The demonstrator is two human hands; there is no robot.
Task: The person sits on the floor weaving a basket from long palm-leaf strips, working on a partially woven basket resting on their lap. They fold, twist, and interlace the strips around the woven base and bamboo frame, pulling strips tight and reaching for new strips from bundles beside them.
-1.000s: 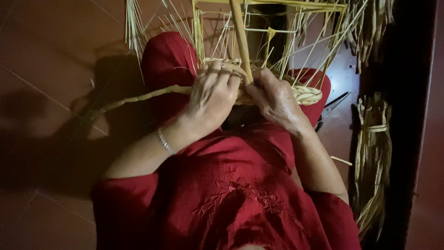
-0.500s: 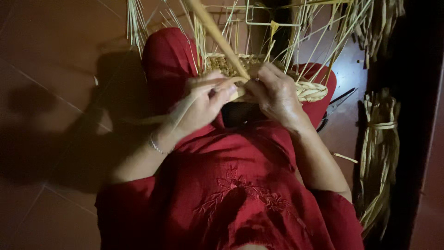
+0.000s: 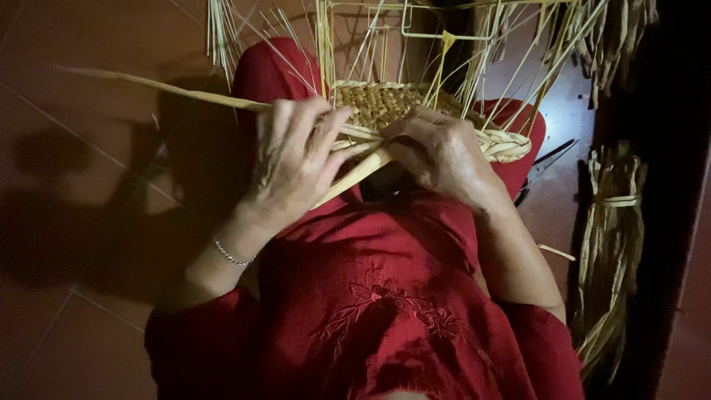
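While the left hand (image 3: 296, 167) fingers clamp a straw strand (image 3: 170, 90), the right hand (image 3: 444, 152) fingers pinch the woven basket (image 3: 385, 104) rim.

Two hands (image 3: 296, 159), one woven basket (image 3: 385, 104), one scissors (image 3: 544, 167), one straw bundle (image 3: 611, 244).

Scissors (image 3: 544, 169) lie between basket (image 3: 385, 104) and bundle (image 3: 611, 244).

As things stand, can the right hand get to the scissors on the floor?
Probably yes. The right hand rests on the woven basket rim, and the scissors lie open on the floor tiles just past the right knee, nothing lying between them. It would have to let go of the weave.
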